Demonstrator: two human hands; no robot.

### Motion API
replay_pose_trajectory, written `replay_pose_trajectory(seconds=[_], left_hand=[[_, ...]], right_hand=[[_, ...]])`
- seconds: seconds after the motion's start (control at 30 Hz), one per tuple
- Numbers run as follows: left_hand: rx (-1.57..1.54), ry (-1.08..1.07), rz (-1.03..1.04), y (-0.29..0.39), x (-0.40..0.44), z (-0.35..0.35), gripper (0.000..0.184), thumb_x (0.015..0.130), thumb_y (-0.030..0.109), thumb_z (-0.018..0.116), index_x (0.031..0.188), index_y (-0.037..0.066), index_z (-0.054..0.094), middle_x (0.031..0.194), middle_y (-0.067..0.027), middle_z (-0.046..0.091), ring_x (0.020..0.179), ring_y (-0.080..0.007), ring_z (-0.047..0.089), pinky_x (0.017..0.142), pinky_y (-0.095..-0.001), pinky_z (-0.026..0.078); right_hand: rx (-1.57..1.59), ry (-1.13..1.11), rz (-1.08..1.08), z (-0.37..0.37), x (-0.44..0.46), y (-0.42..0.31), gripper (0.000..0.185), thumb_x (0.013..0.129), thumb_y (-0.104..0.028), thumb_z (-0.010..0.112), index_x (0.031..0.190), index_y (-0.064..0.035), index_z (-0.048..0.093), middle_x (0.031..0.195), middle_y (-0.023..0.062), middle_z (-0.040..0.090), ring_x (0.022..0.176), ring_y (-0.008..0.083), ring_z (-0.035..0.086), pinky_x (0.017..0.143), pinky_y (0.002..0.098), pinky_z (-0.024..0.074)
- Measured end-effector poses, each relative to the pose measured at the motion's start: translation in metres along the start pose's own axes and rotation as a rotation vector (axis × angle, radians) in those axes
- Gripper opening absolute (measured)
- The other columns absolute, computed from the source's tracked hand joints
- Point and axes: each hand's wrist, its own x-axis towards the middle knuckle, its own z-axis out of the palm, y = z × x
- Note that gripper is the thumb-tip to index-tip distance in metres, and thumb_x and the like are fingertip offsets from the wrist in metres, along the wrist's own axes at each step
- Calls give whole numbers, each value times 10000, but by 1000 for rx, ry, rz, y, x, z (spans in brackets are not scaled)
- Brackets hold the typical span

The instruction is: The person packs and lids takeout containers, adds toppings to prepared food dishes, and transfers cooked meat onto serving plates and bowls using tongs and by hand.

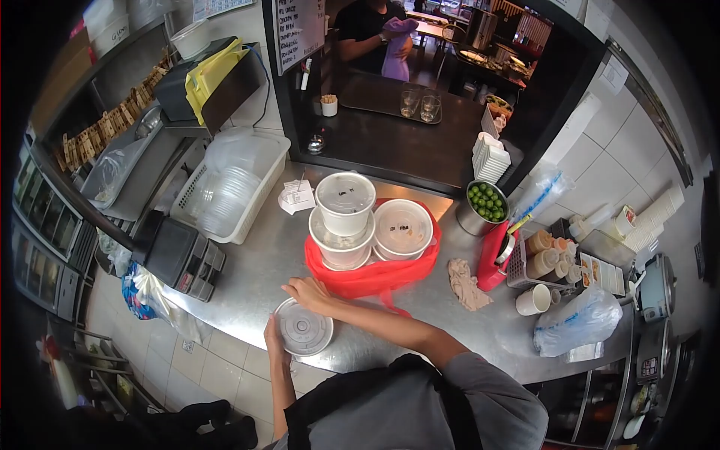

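A round takeaway tub [304, 330] with a clear lid sits near the counter's front edge. My left hand [276, 337] is wrapped along its left side. Across the tub's far rim lies my right hand [309, 295], its fingers bent against the lid's edge. Beyond it, a red plastic bag [352, 283] is open around several white lidded tubs. One tub [345, 202] is stacked on another tub [341, 246] at the left, and a tub with writing on its lid [403, 227] stands at the right.
Paper slips [297, 196] lie behind the bag. A white basket of clear lids [255, 202] and black containers [180, 247] stand left. Right are a pot of limes [486, 202], a crumpled cloth [469, 285], sauce bottles [544, 262] and a paper cup [532, 300]. Another person [371, 37] stands beyond the hatch.
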Motion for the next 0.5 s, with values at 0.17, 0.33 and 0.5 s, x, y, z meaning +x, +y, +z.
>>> replay_pose_trajectory(seconds=[0.17, 0.33, 0.5], left_hand=[[-251, -33, -90, 1, -5, 0, 526, 946, 407, 302, 1194, -26, 471, 1142, -145, 555, 1049, -247, 540, 920, -361, 419], [-61, -59, -51, -15, 4, -5, 445, 942, 329, 368, 1170, -28, 504, 1124, -131, 567, 1028, -218, 545, 920, -329, 409], [331, -80, 123, 7, -9, -6, 305, 904, 216, 505, 1096, -11, 575, 1026, -80, 610, 965, -141, 549, 872, -279, 410]], right_hand=[[-11, 154, -114, 1, -2, 2, 346, 878, -303, 495, 718, -5, 565, 696, 206, 594, 651, 403, 577, 554, 473, 441], [-6, 107, -175, 0, 16, -20, 336, 875, -310, 501, 727, -13, 554, 760, 194, 600, 670, 389, 573, 588, 458, 449], [-141, 90, -233, -16, 10, 0, 374, 852, -334, 535, 661, -12, 558, 671, 173, 583, 652, 370, 572, 546, 457, 416]])
